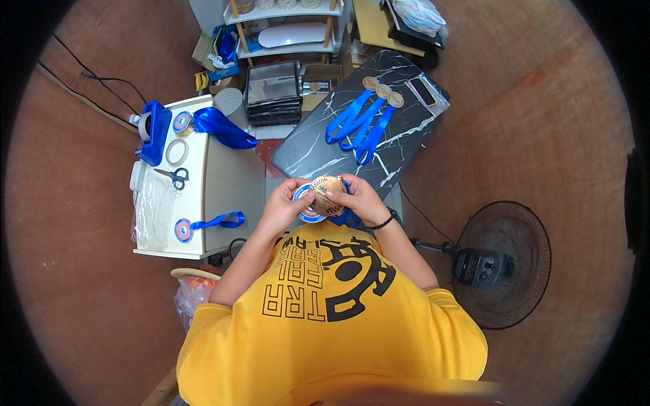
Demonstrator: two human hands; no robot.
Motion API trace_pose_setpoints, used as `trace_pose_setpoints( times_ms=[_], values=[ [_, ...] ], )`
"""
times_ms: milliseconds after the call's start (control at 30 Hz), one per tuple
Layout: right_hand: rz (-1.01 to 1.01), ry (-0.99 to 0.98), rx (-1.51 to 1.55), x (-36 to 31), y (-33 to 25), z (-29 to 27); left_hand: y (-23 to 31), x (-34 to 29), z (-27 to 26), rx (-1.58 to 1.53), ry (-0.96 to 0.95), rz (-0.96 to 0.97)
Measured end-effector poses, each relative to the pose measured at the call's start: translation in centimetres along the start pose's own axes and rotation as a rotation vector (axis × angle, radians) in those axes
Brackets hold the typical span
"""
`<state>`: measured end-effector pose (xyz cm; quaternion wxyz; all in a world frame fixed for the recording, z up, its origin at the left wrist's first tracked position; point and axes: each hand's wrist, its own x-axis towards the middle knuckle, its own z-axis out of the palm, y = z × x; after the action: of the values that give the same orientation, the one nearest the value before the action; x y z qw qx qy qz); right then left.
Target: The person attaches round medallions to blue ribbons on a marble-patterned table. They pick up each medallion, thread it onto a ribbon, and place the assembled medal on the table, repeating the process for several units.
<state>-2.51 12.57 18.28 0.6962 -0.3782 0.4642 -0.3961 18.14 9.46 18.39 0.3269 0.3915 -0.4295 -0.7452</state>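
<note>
Close in front of my yellow shirt, both hands are closed on round pieces. My left hand [279,206] pinches a blue-and-white printed disc [308,214], its thumb reaching to the edge of a gold-coloured medal [326,196]. My right hand [366,204] grips that medal, thumb on its face. The medal has baseball-like stitching and overlaps the disc. Blue ribbon shows below and behind the right fingers. I cannot tell whether disc and medal are joined. Three medals [383,91] on blue ribbons lie on the black marbled table [305,145] ahead.
At left, a white cabinet top [193,145] bears scissors [177,177], a tape roll [177,153], a blue tape dispenser [157,128] and ribboned medals [183,230]. A phone [422,92] lies on the table. A black fan [504,264] stands right; stacked black frames [273,91] stand beyond.
</note>
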Motion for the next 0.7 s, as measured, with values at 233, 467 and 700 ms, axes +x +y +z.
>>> trace_pose_setpoints(
  times_ms=[233,467,700],
  values=[
    [-0.211,0.162,-0.118,0.8,0.1,-2.2,-0.6,0.2,-0.5,0.080,0.026,-0.001],
    [-0.558,0.513,-0.940,8.0,0.9,-13.3,-2.1,0.9,-1.5,0.111,0.088,-0.046],
    [-0.218,0.478,-1.521,17.6,1.7,-27.7,-3.7,2.2,-1.3,0.119,0.229,-0.175]
  ],
)
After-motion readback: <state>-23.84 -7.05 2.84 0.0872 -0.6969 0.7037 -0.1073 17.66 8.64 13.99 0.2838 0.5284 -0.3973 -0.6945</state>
